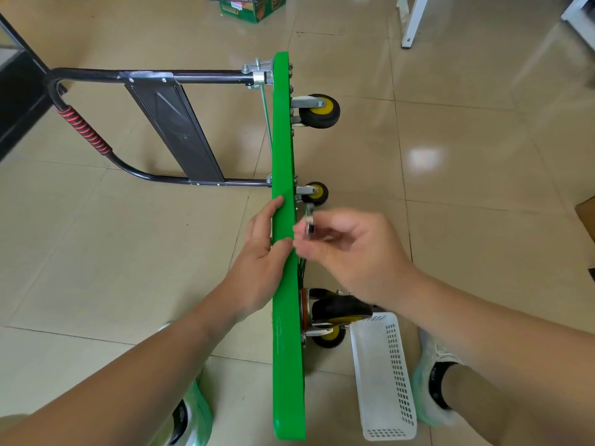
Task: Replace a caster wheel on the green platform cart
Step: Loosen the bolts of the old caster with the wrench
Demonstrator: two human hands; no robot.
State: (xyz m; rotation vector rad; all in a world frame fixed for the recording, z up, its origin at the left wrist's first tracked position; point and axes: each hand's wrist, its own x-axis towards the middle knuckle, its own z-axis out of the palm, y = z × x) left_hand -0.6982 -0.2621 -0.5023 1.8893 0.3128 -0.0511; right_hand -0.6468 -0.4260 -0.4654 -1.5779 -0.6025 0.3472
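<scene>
Here the green platform cart (283,149) is stood on edge on the tiled floor (450,156), its deck rim gripped by the left hand (260,246). A small metal part (309,222) is pinched in the curled fingers of the right hand (351,249), just beside a caster wheel (317,193).

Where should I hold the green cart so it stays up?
Hold the top edge of the green deck, coming from the smooth side where the black handle sticks out. The deck stands on its long edge and is thin enough to wrap fingers over, as the left hand does. The other side is crowded by wheels and the right hand pinching a small metal part.
</scene>
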